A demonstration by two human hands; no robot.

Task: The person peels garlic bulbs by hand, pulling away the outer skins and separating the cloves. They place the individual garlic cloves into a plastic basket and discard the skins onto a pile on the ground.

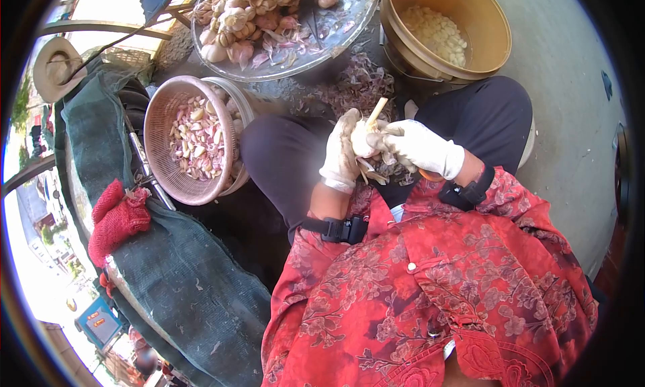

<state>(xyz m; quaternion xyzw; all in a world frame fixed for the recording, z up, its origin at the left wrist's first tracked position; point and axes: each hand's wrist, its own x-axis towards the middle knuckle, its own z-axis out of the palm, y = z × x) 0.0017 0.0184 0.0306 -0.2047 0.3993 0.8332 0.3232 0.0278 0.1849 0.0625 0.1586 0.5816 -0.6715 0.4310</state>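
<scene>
Both of my hands wear whitish gloves with soiled fingers. My left hand (341,148) is wrapped round the left side of a garlic bulb (363,142), whose pale stem points up and to the right. From the right, my right hand (420,147) presses its fingers against the same bulb. Loose dry skins hang below the bulb, between the hands. An orange item, partly hidden, shows under my right wrist. Beneath the hands are my dark trouser legs.
A round tray (295,58) of garlic bulbs stands ahead. A pink basket (153,142) of cloves is at the left, a tan bucket (494,34) with peeled cloves at the upper right. Skins (359,84) litter the floor. Green netting (195,286) lies at the left.
</scene>
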